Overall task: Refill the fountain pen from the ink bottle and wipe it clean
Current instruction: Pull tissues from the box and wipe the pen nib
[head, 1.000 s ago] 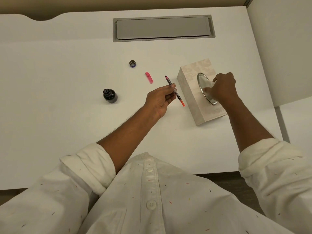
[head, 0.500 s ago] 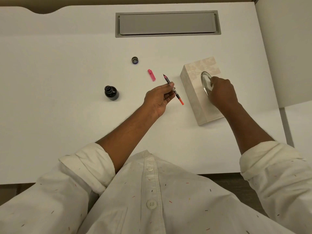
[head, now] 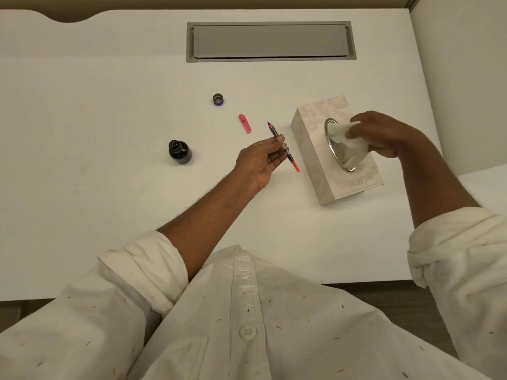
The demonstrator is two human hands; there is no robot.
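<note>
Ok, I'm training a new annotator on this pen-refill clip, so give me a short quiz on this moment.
1. True or false: the ink bottle stands uncapped on the desk.
2. The right hand pinches: A a sponge, B a tissue, C nothing.
3. Fill in: the left hand holds the ____.
Key: 1 true; 2 B; 3 fountain pen.

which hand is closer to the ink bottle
Left. The left hand, gripping the pen, is to the right of the ink bottle, not touching it. The right hand is farther right, pinching a tissue at the tissue box.
</note>
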